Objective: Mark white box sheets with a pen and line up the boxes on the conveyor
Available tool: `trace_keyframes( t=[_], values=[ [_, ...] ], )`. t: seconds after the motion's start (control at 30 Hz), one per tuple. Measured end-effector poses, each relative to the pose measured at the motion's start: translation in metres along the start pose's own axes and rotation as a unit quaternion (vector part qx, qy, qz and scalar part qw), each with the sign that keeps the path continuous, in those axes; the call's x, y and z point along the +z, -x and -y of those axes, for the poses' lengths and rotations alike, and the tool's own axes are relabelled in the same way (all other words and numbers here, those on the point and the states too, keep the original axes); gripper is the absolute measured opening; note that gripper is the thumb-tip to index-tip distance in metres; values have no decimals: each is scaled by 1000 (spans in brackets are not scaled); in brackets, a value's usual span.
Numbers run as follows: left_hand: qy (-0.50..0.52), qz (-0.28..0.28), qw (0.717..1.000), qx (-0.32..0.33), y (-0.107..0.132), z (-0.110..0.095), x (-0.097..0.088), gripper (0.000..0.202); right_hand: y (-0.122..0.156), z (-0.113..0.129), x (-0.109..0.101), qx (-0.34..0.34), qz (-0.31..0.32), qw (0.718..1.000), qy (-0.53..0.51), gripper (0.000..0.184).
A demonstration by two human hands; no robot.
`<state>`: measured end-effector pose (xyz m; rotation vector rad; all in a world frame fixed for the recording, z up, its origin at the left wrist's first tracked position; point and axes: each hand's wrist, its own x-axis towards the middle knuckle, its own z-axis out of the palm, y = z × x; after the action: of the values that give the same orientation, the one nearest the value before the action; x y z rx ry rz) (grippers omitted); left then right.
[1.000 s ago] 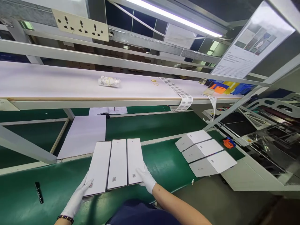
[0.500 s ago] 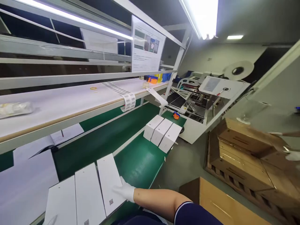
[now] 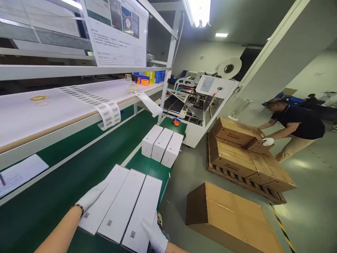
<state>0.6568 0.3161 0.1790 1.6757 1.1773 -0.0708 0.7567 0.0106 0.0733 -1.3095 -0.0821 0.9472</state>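
Three long white boxes lie side by side on the green conveyor belt, each with a small printed code at its near end. My left hand, in a white glove, presses along the outer side of the left box. At the near end of the right box, my gloved right hand grips the outer side, thumb on top. Between them my hands clasp the row; some fingers are hidden behind the boxes. Further along the belt stands a second group of three white boxes, apart from the first.
Label strips hang off the shelf on the left. Orange and blue tape dispensers sit at the belt's far end, before a machine. On the right are a large carton and a co-worker handling cartons on a pallet.
The near three boxes have moved along the belt toward the far group, with both my hands on them. My view has turned right, bringing the co-worker into sight.
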Motion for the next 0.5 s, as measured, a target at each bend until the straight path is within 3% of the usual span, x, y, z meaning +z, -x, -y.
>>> trace_keyframes(
  t=[0.07,0.17,0.27,0.4,0.5],
  values=[
    [-49,3,998,45,-32,-44,10,62,-13,3,-3,1,-24,1000,-18,119],
    [-71,7,993,93,-74,-85,28,56,-35,14,-12,39,-55,998,-14,124],
    [-94,11,988,118,-105,-104,43,55,-57,34,-27,79,-76,994,7,126],
    [-127,8,985,119,-123,-116,57,55,-82,64,-45,-1,-109,994,-5,124],
    [-144,-2,983,115,-129,-123,66,53,-96,79,-57,-15,-120,993,1,120]
  ],
)
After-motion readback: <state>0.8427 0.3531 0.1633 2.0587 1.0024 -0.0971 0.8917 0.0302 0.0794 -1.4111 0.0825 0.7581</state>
